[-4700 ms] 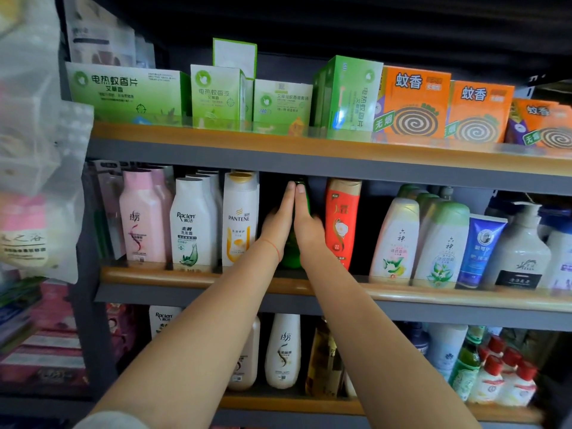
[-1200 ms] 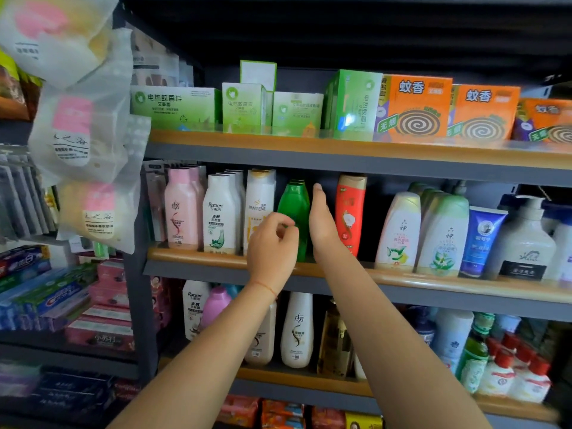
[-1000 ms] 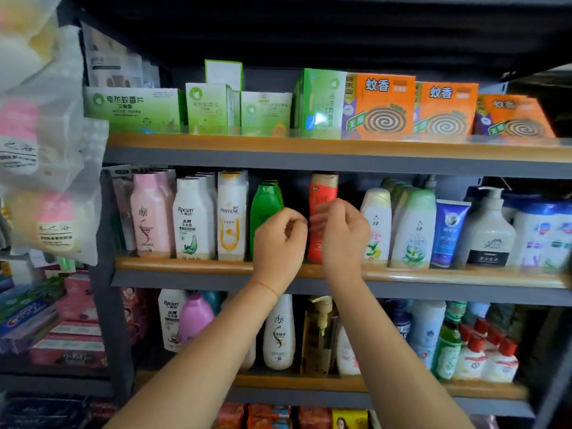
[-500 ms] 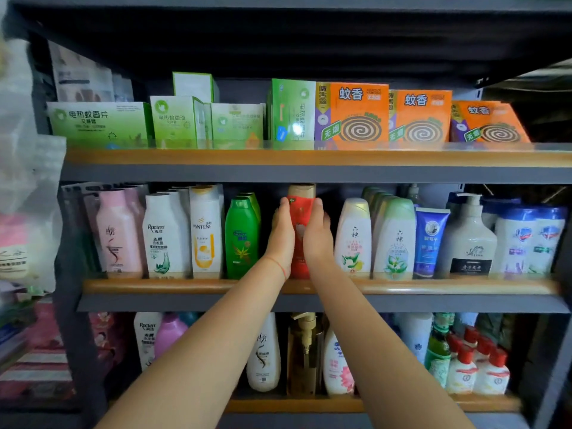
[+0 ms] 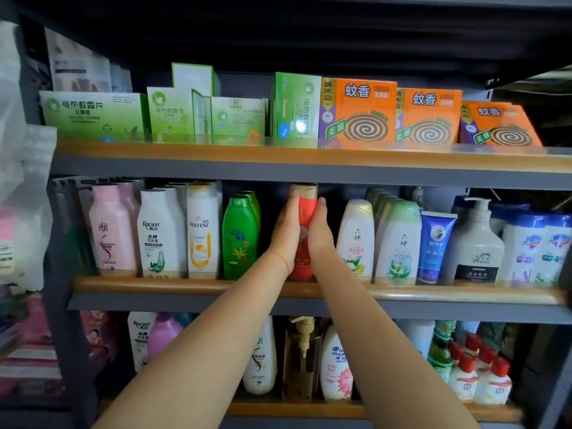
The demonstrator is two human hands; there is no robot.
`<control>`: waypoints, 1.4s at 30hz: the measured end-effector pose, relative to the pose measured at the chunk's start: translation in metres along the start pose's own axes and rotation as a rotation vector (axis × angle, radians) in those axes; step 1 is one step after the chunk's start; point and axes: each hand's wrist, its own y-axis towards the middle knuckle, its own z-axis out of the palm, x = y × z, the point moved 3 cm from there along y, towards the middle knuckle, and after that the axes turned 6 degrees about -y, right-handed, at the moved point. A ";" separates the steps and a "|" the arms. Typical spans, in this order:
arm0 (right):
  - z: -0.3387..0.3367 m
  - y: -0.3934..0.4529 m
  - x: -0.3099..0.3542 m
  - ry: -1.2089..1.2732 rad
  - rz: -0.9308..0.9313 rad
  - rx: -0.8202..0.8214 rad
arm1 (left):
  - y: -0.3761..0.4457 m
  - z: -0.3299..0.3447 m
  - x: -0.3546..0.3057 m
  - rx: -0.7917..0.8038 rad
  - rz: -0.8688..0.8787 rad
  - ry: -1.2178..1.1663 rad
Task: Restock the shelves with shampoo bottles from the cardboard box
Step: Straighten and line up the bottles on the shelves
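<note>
Both hands, left grip [image 5: 286,230] and right grip [image 5: 320,232], press flat-fingered against the upright red bottle [image 5: 305,218], cap at 12 o'clock; its label is unreadable.

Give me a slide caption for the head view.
Both hands press flat against a red bottle on the middle shelf.
</note>
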 end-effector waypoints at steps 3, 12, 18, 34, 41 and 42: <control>0.002 -0.001 -0.004 0.004 0.009 -0.005 | 0.000 -0.001 0.004 -0.024 0.015 0.001; 0.013 -0.015 -0.002 -0.030 0.017 0.047 | -0.021 -0.020 -0.011 -0.048 0.110 0.026; 0.014 -0.018 0.000 -0.008 0.018 0.079 | -0.032 -0.025 -0.016 -0.103 0.167 0.038; 0.006 -0.052 0.003 -0.013 -0.035 0.100 | -0.059 -0.030 -0.012 -0.042 0.244 0.109; -0.046 -0.114 -0.033 0.118 -0.348 -0.084 | -0.129 -0.070 0.010 -0.030 0.656 0.186; -0.054 -0.122 -0.045 0.133 -0.332 -0.123 | -0.138 -0.078 0.020 -0.044 0.669 0.183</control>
